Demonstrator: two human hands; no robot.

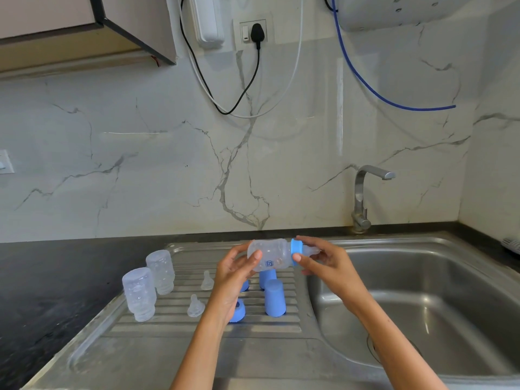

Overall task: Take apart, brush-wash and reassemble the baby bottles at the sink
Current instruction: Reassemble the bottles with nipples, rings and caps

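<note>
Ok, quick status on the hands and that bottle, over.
Left hand holds bottle body, sideways above drainboard. Right hand pinches blue collar. Nothing blocking; loose parts lie below.

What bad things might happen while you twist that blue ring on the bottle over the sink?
The bottle is held in the air by the left hand and right hand only; if wet, it might slip and drop onto the drainboard. A fall could knock over the blue caps standing just below. The small loose teats could roll off.
</note>
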